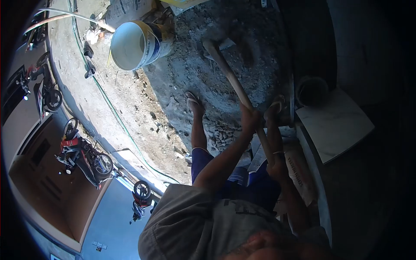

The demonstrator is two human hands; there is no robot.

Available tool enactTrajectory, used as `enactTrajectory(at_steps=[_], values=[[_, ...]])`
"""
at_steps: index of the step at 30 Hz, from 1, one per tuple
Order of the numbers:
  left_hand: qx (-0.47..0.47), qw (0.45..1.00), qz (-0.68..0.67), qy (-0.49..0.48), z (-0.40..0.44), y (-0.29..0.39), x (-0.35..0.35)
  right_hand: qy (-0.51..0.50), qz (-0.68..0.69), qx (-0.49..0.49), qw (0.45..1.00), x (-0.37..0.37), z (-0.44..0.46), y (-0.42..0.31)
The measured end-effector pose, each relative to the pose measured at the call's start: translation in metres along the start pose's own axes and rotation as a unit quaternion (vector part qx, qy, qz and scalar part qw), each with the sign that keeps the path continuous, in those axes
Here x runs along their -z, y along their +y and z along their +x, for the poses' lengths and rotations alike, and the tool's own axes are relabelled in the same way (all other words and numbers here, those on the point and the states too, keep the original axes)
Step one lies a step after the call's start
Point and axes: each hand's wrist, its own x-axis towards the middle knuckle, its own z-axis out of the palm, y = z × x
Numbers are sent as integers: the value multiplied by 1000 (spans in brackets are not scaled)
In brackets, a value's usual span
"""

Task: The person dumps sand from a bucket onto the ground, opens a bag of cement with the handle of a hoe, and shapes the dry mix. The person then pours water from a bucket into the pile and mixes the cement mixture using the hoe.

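My left hand is wrapped round the middle of a long wooden handle. Closer to my body, my right hand grips the same handle near its lower end. The handle slants up and left to a tool head that rests in a dark grey, wet-looking mix on the ground; its exact shape is blurred. Gritty grey material spreads round it. My sandalled feet stand apart on either side of the handle.
A large white bucket lies tilted at the upper left. A round dark container and a pale tile are on the right. A printed sack lies beside my right arm. Green hose and parked motorcycles are at left.
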Motion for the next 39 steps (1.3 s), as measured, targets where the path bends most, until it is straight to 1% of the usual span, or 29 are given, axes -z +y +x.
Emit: enactTrajectory(at_steps=[2,3,5,6,8,9,10,11,12,13,14,15,17,18,21,22,26,27,28,29,30,31,32,33,35,36,37,38,39], values=[[-54,992,-112,-5,-31,-38,-12,-49,-42,-36,997,-6,-31,40],[-58,990,-131,17,-40,-33,-4,-77,-64,-56,993,-6,-38,44],[-66,982,-164,61,-55,-24,14,-85,-98,-21,991,-9,-32,39],[-28,982,-162,89,-45,-23,30,-87,-114,-2,990,-7,-19,28],[53,973,-188,123,-11,-2,82,-108,-102,84,985,-8,24,-25],[97,963,-216,129,8,17,113,-122,-128,102,979,-5,48,-69],[68,963,-197,173,50,-10,134,-150,-93,88,980,-23,74,-87],[77,954,-245,154,84,-23,164,-177,-58,72,980,-42,101,-105],[51,957,-255,129,118,-36,191,-189,-87,83,975,-44,125,-138],[79,944,-263,184,138,-31,206,-160,-119,139,970,-64,148,-149],[104,945,-261,167,159,-30,225,-167,-123,143,968,-71,168,-167],[89,932,-326,130,178,-38,237,-173,-125,146,966,-74,182,-183],[126,925,-332,138,209,-31,257,-175,-154,159,959,-55,184,-215],[148,916,-346,139,206,-31,254,-182,-169,160,955,-44,178,-217],[181,899,-375,137,191,-22,206,-189,-189,142,953,-4,168,-195],[192,900,-376,112,181,-20,187,-195,-202,137,950,13,166,-184],[177,882,-431,73,147,-21,92,-162,-246,143,945,66,146,-106],[167,885,-423,101,130,-12,67,-152,-215,105,959,76,137,-81],[177,896,-391,110,107,6,49,-144,-186,68,970,84,126,-57],[156,918,-354,87,93,5,32,-118,-202,52,971,95,111,-40],[157,925,-343,40,61,23,22,-95,-218,36,971,103,92,-25],[130,931,-333,66,43,12,1,-125,-202,8,971,115,74,-13],[103,962,-244,60,31,-11,-19,-154,-185,-18,970,123,58,-7],[77,984,-152,52,21,-30,-30,-139,-157,-30,977,119,38,0],[26,989,-109,92,7,-6,-16,-106,-104,-51,988,94,17,25],[5,990,-83,113,-2,13,-2,-75,-103,20,992,65,26,40],[58,983,-148,93,9,44,24,-38,-92,60,993,45,38,21],[66,980,-169,81,35,61,48,-1,-84,100,991,25,50,0],[-15,989,-87,118,87,45,64,-15,-47,84,995,13,75,-46]])
